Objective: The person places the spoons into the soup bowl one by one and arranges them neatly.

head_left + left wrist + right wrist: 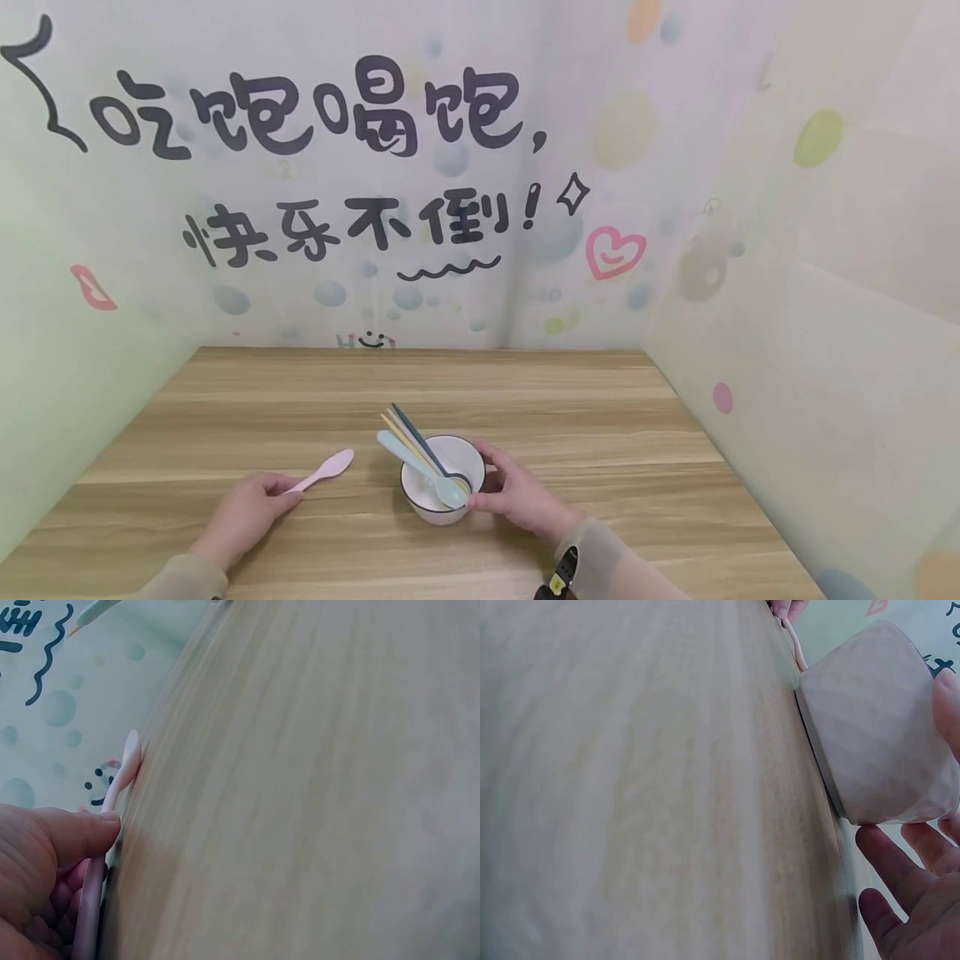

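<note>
My left hand [251, 510] pinches a pink spoon [333, 464] by its handle, left of the bowl and low over the table. In the left wrist view the thumb lies across the handle and the spoon's bowl end [130, 759] points away. A white bowl [431, 515] with a dark rim stands near the middle. My right hand [521, 493] holds its right side, thumb at the near rim and fingers around the outer wall. Several spoons lean in the bowl, among them a light blue spoon [408, 452], a yellow one and a dark blue spoon [412, 432], handles toward the far left.
The wood-grain table [600, 417] is bounded by a printed back wall [300, 308] and side walls at left and right. A dark watch [566, 571] sits on my right wrist. In the right wrist view, the bowl's faceted outer wall [877, 727] fills the upper right.
</note>
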`<state>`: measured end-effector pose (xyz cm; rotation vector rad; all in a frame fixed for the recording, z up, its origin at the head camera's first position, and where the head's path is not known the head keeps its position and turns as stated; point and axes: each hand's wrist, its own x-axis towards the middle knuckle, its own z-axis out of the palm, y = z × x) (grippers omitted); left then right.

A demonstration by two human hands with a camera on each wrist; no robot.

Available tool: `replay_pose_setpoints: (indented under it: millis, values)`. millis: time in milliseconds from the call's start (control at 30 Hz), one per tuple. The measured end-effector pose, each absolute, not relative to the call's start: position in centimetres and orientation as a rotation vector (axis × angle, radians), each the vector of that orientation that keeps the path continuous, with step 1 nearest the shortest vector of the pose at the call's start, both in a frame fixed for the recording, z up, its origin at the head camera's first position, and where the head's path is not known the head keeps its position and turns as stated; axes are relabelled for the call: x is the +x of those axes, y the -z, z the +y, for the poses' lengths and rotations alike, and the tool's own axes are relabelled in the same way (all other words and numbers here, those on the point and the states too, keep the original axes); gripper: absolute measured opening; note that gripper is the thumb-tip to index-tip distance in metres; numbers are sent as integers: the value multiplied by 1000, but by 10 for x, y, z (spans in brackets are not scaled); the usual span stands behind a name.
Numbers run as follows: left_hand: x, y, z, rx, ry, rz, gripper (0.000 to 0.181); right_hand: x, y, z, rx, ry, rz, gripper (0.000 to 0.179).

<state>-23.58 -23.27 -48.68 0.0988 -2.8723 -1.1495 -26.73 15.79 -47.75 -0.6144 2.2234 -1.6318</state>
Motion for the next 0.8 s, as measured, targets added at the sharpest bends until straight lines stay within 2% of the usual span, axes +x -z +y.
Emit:
replay_pose_setpoints:
  millis: [433, 800]
  values:
    - [-237, 486, -236, 130, 1259, -2853, 26, -267, 477, 158, -610, 1625, 2227, 85]
    - [-235, 468, -236, 108, 1286, -2878, 31, -266, 476, 158, -627, 1618, 2239, 86]
